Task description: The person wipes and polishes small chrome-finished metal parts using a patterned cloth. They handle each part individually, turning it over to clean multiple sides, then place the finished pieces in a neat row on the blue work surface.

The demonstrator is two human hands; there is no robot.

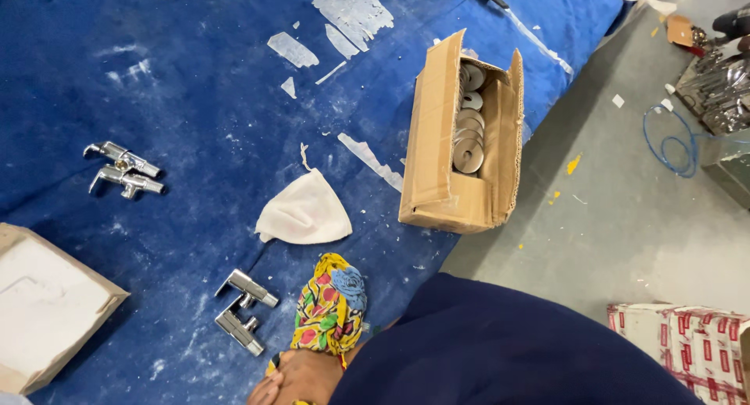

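1. At far left, two round chrome taps [125, 171] lie on the blue cloth [195, 100].
2. Square chrome taps [246, 311] lie near a foot [297, 378]; they are probably best gripped by the body.
3. A white rag [305, 214] lies left of the cardboard box [437, 171].
4. Neither hand is in view, so their state cannot be told.

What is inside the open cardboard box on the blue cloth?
The cardboard box holds round metal discs with centre holes, stacked in a row. The box walls and flaps hide the lower layers, so anything under the discs cannot be seen.
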